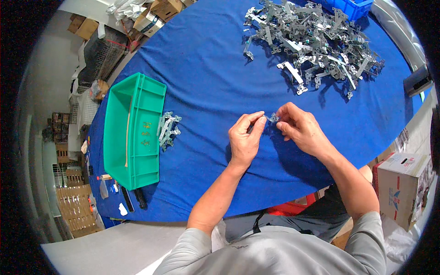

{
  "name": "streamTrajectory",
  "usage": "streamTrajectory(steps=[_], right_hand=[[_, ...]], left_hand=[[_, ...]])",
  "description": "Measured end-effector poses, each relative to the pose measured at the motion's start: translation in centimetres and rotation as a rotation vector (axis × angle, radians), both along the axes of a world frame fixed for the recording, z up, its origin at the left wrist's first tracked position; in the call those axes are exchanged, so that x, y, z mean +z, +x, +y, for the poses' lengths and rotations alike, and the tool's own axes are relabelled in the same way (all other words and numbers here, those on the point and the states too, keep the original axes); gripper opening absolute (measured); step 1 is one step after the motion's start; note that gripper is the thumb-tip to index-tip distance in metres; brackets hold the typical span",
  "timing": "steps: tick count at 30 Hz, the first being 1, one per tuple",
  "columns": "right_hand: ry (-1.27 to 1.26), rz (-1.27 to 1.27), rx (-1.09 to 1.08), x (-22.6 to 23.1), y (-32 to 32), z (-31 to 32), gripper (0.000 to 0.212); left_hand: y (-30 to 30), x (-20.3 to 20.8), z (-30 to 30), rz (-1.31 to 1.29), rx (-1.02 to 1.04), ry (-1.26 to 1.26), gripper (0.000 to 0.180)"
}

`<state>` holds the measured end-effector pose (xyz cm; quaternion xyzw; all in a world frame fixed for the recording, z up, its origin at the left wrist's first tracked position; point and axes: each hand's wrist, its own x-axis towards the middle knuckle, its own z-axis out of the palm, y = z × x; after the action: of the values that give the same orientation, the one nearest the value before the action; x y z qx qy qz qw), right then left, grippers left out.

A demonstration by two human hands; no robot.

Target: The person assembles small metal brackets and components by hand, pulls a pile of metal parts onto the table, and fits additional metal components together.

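Observation:
A small silvery metal bracket point(273, 118) is held up over the blue cloth, between my two hands. My left hand point(244, 137) pinches its left side between thumb and forefinger. On the other side, the curled fingers of my right hand point(302, 129) close on its right edge. Part of the bracket is hidden by the fingertips, so its full shape cannot be made out. A large heap of similar metal brackets point(316, 46) lies at the far right. To the left, a smaller group of brackets point(168, 130) rests against a green plastic bin point(153, 91).
Blue cloth point(206, 59) covers the table in soft wrinkles. A blue crate point(355, 8) stands behind the heap. Small dark items point(140, 198) lie near the bin's front end. At the right, below table height, sits a white carton point(398, 183). Boxes point(158, 13) line the left background.

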<state>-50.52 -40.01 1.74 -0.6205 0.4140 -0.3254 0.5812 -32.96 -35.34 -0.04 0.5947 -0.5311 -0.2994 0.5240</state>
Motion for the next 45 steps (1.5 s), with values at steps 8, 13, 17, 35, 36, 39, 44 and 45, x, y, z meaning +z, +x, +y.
streamTrajectory(steps=[8,13,17,35,36,39,44,45], right_hand=[[-0.197,0.134,0.017,0.2,-0.2,-0.4,0.014],[-0.141,0.006,-0.133,0.4,0.0,-0.6,0.015],[0.104,0.048,0.073,0.0,-0.5,-0.6,0.019],[-0.046,0.043,0.012,0.5,0.2,0.0,0.015],[0.017,0.032,0.031,0.7,0.1,0.0,0.015],[-0.325,0.200,0.044,0.1,-0.3,-0.3,0.014],[-0.195,0.066,-0.090,0.8,-0.2,-0.5,0.015],[-0.040,0.017,-0.117,1.0,-0.2,-0.6,0.016]], left_hand=[[-0.1,0.2,0.0,-0.148,-0.076,-0.045,0.015],[0.0,0.0,0.0,-0.115,-0.053,-0.060,0.015],[0.2,-0.7,0.0,0.150,0.055,0.054,0.015],[0.2,-0.3,0.0,-0.097,-0.029,-0.039,0.015],[0.2,-0.2,0.0,-0.096,-0.031,-0.039,0.015],[0.0,0.0,0.0,-0.114,-0.062,-0.050,0.014],[-0.1,0.2,0.0,-0.129,-0.064,-0.051,0.015],[-0.1,0.1,0.0,-0.130,-0.061,-0.052,0.015]])
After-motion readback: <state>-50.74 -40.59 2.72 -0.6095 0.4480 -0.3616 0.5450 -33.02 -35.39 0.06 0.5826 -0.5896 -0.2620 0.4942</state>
